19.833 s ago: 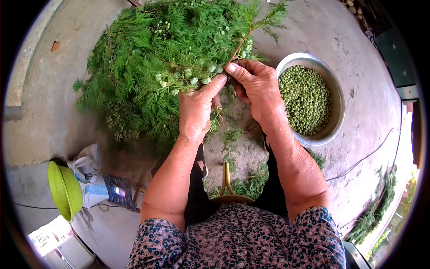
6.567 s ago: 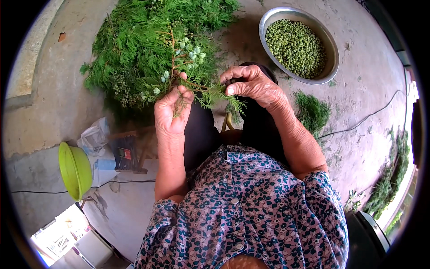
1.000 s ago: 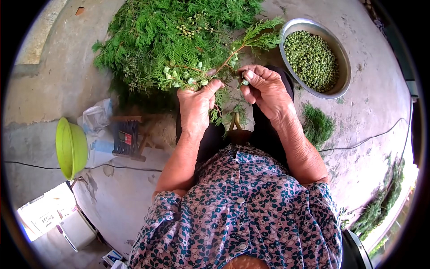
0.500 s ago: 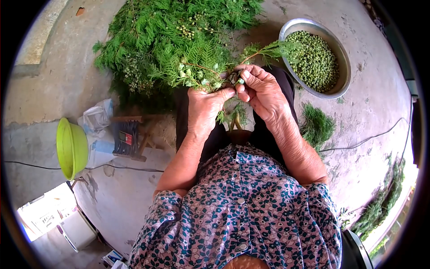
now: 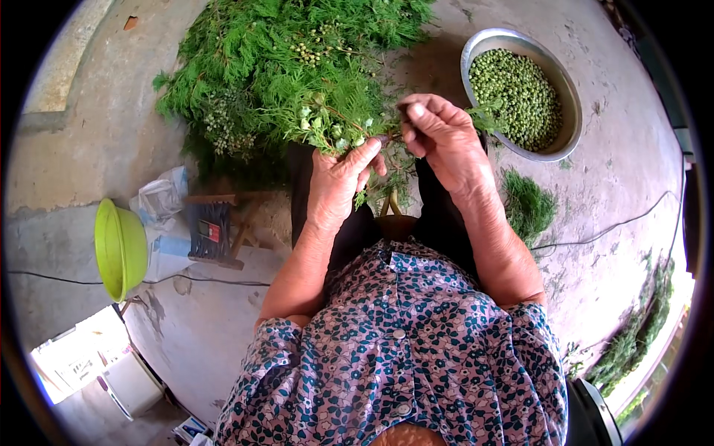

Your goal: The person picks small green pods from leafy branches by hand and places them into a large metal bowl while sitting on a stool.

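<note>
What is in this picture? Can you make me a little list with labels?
Left hand: holds a green feathery sprig with pale round seed pods.
Right hand: fingers pinch the sprig's stem end.
Ahead: big heap of green leafy branches on the concrete floor.
Right: round metal bowl of small green seeds.
Left: lime-green plastic bowl.

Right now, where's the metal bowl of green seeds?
In the head view the metal bowl sits on the concrete floor at upper right, just beyond the right hand and right of the big pile of green branches.

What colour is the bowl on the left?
Lime green, seen in the head view.
</note>
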Motion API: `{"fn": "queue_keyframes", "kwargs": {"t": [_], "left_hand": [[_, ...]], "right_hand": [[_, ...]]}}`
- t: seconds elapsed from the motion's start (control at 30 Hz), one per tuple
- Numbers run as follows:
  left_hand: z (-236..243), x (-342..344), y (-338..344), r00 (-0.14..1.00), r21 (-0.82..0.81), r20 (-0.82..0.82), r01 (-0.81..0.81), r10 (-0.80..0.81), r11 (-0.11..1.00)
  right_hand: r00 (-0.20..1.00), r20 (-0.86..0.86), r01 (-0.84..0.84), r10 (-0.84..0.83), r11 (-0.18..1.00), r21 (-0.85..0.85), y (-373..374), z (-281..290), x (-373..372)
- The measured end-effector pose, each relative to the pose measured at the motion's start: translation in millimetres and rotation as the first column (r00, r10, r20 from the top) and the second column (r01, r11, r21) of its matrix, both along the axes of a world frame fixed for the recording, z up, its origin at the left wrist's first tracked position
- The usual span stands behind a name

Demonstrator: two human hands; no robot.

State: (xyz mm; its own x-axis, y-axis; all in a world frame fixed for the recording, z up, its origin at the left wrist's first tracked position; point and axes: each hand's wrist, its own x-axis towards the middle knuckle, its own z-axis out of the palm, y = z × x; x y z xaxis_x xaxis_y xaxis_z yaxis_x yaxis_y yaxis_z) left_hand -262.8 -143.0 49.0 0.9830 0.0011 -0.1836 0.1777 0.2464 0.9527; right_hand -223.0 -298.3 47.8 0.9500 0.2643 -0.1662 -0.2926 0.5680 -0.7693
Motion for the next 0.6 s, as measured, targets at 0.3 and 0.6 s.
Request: {"fn": "queue_keyframes", "kwargs": {"t": [0.3,0.6], "left_hand": [[2.4,-2.2,1.5,0.998,0.118,-0.001,0.064,-0.065,0.991],[0.1,-0.9,9.9,0.992,0.005,-0.057,0.109,-0.108,0.994]], "right_hand": [[0.959,0.21,-0.056,0.192,0.852,-0.52,9.1,6.1,0.9],[0.974,-0.175,-0.159,0.146,0.985,-0.062,-6.6,2.7,9.6]]}}
